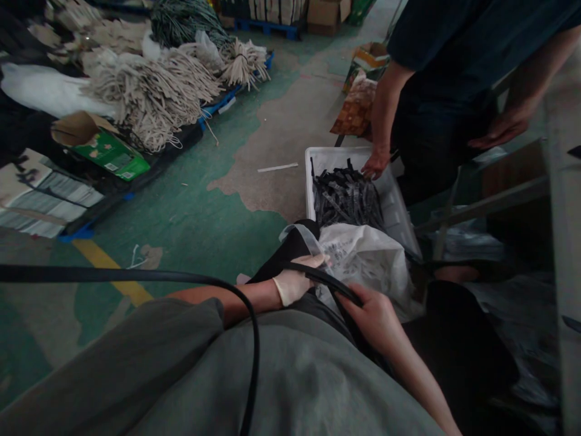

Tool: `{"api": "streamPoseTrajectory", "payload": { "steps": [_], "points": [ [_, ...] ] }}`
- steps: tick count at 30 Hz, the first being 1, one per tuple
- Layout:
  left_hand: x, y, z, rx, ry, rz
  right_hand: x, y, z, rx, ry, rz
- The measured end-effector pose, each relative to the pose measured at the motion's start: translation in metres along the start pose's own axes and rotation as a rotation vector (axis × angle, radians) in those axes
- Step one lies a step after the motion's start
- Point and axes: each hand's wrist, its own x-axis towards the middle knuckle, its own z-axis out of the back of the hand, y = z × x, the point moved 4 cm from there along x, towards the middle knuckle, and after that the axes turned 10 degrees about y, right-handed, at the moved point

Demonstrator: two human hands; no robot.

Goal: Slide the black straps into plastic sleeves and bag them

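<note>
My left hand [297, 284], in a pale glove, is closed on a black strip [320, 277] above my lap. Just to its right, my right hand [371, 315] is bare and has its fingers wrapped round the same strip. A piece of clear film [305, 236] stands up beside the left hand. Beyond both hands lies a white plastic sack [372, 245], against a white crate [310, 181] filled with dark strips [347, 197]. A black cable-like band [113, 274] crosses from the left edge in front of my body.
At the upper right a person in dark clothes [472, 54] reaches one hand into the crate. Bundles of pale cords [158, 85] lie on a pallet at the upper left, beside a green box [115, 156]. A wooden frame [490, 203] stands at the right.
</note>
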Motion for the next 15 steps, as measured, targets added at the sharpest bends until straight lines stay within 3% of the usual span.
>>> {"api": "streamPoseTrajectory", "payload": {
  "steps": [3, 5, 9, 12, 15],
  "points": [
    [0.0, 0.011, -0.005, 0.05, 0.021, 0.057, 0.008, 0.005, 0.005, 0.014, -0.098, 0.031],
    [0.002, 0.004, -0.008, 0.041, 0.017, 0.004, 0.007, 0.005, 0.005, 0.049, -0.033, 0.039],
    [0.008, -0.027, -0.003, 0.001, -0.075, -0.093, -0.024, -0.004, 0.0, 0.102, 0.156, 0.016],
    [0.009, -0.037, 0.004, 0.006, -0.116, -0.077, -0.053, -0.015, 0.001, 0.122, 0.14, -0.03],
    [0.006, -0.03, 0.005, 0.028, -0.097, -0.04, -0.066, -0.018, 0.002, 0.12, 0.107, -0.065]
  ]
}}
